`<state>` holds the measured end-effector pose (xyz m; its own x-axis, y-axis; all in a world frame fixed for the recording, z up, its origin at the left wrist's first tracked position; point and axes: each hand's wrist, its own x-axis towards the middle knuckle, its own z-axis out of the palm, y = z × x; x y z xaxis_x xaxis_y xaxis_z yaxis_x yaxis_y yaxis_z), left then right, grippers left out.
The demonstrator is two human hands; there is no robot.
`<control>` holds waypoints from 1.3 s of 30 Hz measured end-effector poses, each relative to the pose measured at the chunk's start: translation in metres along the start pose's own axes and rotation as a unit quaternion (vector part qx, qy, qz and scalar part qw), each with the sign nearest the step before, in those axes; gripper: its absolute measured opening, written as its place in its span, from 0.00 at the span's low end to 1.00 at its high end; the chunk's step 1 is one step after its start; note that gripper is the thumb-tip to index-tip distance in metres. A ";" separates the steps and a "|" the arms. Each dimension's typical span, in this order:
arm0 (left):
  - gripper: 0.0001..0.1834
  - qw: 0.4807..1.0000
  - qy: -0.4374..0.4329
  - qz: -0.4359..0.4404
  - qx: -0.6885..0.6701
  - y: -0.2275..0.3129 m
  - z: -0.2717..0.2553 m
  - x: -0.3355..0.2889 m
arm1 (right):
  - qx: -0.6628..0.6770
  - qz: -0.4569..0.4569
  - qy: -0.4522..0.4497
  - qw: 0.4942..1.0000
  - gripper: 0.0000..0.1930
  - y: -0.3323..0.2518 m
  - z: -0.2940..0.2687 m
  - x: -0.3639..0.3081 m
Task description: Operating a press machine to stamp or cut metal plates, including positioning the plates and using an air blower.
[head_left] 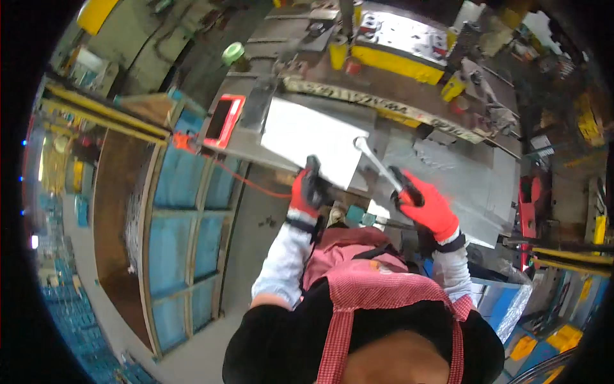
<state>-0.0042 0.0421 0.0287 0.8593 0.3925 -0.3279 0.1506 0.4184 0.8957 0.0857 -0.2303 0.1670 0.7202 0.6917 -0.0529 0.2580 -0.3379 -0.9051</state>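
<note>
A bright white rectangular sheet [307, 137] lies tilted over the near edge of the machine bed. My left hand [311, 187], in a red glove with black fingers, is closed at the sheet's near edge; its fingertips are partly lost against the sheet. In the same kind of glove, my right hand [430, 203] is wrapped round the handle of a slim grey rod tool with a round head [382, 168]. That head rests at or just over the sheet's right corner; I cannot tell whether it touches. Larger grey metal sheets [470, 185] lie to the right.
Across the far side runs a press bed [384, 101] with a yellow-edged die block [400, 48]. A red-framed dark panel [224, 120] sits left of the sheet. Further left stands a wood-framed blue rack [173, 233]. An orange cable [249, 182] hangs below the bed.
</note>
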 end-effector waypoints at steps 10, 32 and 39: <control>0.11 0.622 -0.086 0.614 0.479 0.118 0.085 0.044 | 0.194 0.026 -0.004 0.981 0.36 0.015 -0.040 -0.071; 0.17 0.638 -0.125 0.516 0.558 0.148 0.171 0.237 | 0.354 0.093 0.137 0.921 0.11 -0.009 -0.033 0.016; 0.22 0.950 -0.283 -0.006 -0.133 0.116 0.146 0.138 | 0.325 0.082 0.100 0.937 0.10 -0.001 -0.043 0.022</control>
<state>0.2028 0.0248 0.1310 0.9947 -0.0853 -0.0565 0.0982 0.6415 0.7608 0.1292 -0.2428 0.1847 0.8391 0.5090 -0.1918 -0.2664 0.0772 -0.9608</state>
